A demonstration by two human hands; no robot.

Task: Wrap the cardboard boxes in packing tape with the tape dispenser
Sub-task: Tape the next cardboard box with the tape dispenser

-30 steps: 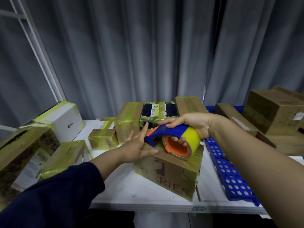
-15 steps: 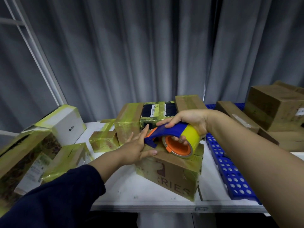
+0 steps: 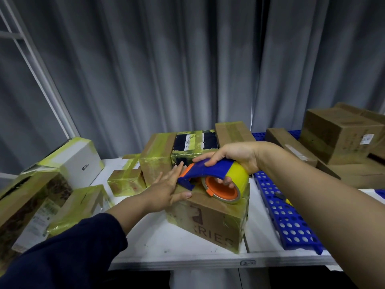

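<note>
Left hand (image 3: pixel 168 190): sleeved arm reached in from lower left; fingers straight and spread, pressed flat on the top left edge of the cardboard box (image 3: pixel 208 224), gripping nothing. Box stood mid-table (image 3: pixel 166 247), partly taped. Tape dispenser (image 3: pixel 210 170), blue with a yellow roll, rested on the box top. Right hand (image 3: pixel 235 155): bare arm from the right, fingers curled around the dispenser, tips inside its orange core.
</note>
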